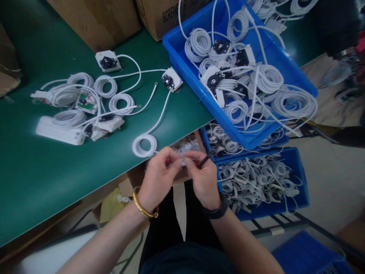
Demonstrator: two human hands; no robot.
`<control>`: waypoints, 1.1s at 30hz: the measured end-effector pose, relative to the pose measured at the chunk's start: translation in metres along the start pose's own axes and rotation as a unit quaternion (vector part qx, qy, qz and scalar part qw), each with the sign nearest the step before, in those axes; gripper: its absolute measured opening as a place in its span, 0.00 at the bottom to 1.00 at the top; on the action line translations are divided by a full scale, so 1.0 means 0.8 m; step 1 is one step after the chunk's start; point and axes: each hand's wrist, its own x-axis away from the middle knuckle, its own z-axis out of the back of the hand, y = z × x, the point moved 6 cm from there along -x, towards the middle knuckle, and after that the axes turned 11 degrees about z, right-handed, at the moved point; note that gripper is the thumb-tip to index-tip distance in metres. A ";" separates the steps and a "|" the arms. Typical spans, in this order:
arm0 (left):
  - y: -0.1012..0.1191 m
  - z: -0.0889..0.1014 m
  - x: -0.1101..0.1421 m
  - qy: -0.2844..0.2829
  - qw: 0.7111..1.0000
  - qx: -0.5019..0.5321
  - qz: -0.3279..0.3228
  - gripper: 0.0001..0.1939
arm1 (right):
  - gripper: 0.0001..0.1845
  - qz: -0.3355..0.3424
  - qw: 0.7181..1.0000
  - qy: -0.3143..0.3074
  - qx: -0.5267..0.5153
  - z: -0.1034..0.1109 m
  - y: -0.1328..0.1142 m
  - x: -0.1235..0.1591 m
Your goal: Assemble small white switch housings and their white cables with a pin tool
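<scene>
My left hand [159, 173], with a gold bangle at its wrist, is closed in a pinch just past the table's front edge. My right hand [204, 180] meets it fingertip to fingertip, also closed, and a dark pen-like tool [206, 158] sticks out from its grip. A small whitish piece [183, 161] shows between the fingertips of both hands; its kind is too blurred to make out. Nearest on the table lies a white cable coil [145, 145], its cable running up to a white housing with a black round part [172, 80].
More coiled cables [121, 103] and a white power bank-like block [59, 130] lie on the green table [94, 175]. A blue bin [185, 72] of cabled parts overhangs the table edge. Another full blue bin [302, 190] stands lower right. Cardboard boxes [97, 23] stand behind.
</scene>
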 end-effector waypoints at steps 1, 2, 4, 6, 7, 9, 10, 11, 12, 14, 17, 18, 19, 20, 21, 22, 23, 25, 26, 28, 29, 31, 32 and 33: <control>-0.002 -0.001 0.000 0.015 1.000 0.009 -0.004 0.05 | 0.06 -0.008 1.000 0.018 -0.009 0.000 0.004 0.001; -0.003 -0.003 0.000 0.033 0.999 0.016 -0.009 0.05 | 0.07 -0.012 0.999 0.035 -0.020 -0.001 0.007 0.002; -0.005 -0.005 0.002 0.070 0.997 0.031 -0.018 0.03 | 0.09 -0.014 0.997 0.055 -0.049 -0.006 0.007 0.004; -0.006 -0.007 0.006 0.100 0.993 0.054 -0.027 0.03 | 0.12 -0.036 0.994 0.047 -0.094 -0.015 0.005 0.006; -0.006 -0.008 0.008 0.109 0.991 0.066 -0.030 0.02 | 0.14 -0.057 0.990 0.039 -0.124 -0.020 0.004 0.007; -0.006 -0.010 0.012 0.122 0.988 0.086 -0.031 0.02 | 0.16 -0.107 0.976 0.025 -0.187 -0.029 0.003 0.010; -0.006 -0.010 0.014 0.130 0.987 0.094 -0.032 0.03 | 0.16 -0.127 0.969 0.019 -0.212 -0.032 0.003 0.010; -0.006 -0.011 0.015 0.137 0.985 0.103 -0.033 0.04 | 0.15 -0.140 0.963 0.014 -0.228 -0.034 0.002 0.010; -0.006 -0.012 0.016 0.143 0.983 0.112 -0.035 0.04 | 0.15 -0.148 0.960 0.007 -0.238 -0.035 0.001 0.009; -0.007 -0.014 0.018 0.149 0.980 0.126 -0.038 0.05 | 0.13 -0.156 0.956 -0.011 -0.249 -0.035 0.000 0.005; -0.010 -0.015 0.021 0.164 0.980 0.102 -0.049 0.06 | 0.12 -0.157 0.954 -0.032 -0.253 -0.031 0.000 0.000; -0.010 -0.013 0.022 0.170 0.980 0.083 -0.057 0.06 | 0.13 -0.156 0.955 -0.037 -0.249 -0.029 0.000 -0.002; -0.008 -0.010 0.022 0.175 0.980 0.059 -0.070 0.07 | 0.13 -0.154 0.956 -0.041 -0.245 -0.027 0.001 -0.003; -0.005 -0.007 0.022 0.175 0.980 0.030 -0.088 0.10 | 0.13 -0.153 0.957 -0.047 -0.240 -0.026 0.001 -0.004; -0.001 -0.004 0.021 0.167 0.980 -0.003 -0.110 0.14 | 0.13 -0.155 0.957 -0.055 -0.238 -0.025 0.001 -0.004; 0.003 -0.002 0.019 0.148 0.979 -0.038 -0.133 0.17 | 0.14 -0.157 0.956 -0.063 -0.240 -0.024 0.001 -0.005; 0.008 -0.001 0.017 0.120 0.978 -0.072 -0.156 0.18 | 0.15 -0.159 0.954 -0.069 -0.244 -0.024 0.001 -0.005; 0.016 -0.001 0.012 0.054 0.973 -0.123 -0.189 0.18 | 0.16 -0.162 0.950 -0.074 -0.255 -0.023 0.000 -0.005; 0.018 -0.001 0.010 0.023 0.971 -0.135 -0.196 0.17 | 0.16 -0.163 0.949 -0.074 -0.260 -0.023 -0.001 -0.006; 0.021 0.000 0.006 -0.010 0.969 -0.144 -0.201 0.17 | 0.15 -0.164 0.947 -0.077 -0.266 -0.023 -0.002 -0.005; 0.022 0.000 0.005 -0.013 0.969 -0.145 -0.201 0.18 | 0.15 -0.166 0.946 -0.079 -0.266 -0.023 -0.003 -0.004; 0.022 0.000 0.005 -0.005 0.967 -0.148 -0.207 0.17 | 0.13 -0.166 0.947 -0.081 -0.262 -0.023 -0.003 -0.002; 0.023 0.000 0.006 0.005 0.966 -0.148 -0.213 0.17 | 0.12 -0.164 0.949 -0.080 -0.259 -0.023 -0.003 -0.001; 0.022 0.000 0.006 0.014 0.964 -0.149 -0.218 0.16 | 0.12 -0.162 0.950 -0.079 -0.254 -0.023 -0.003 0.000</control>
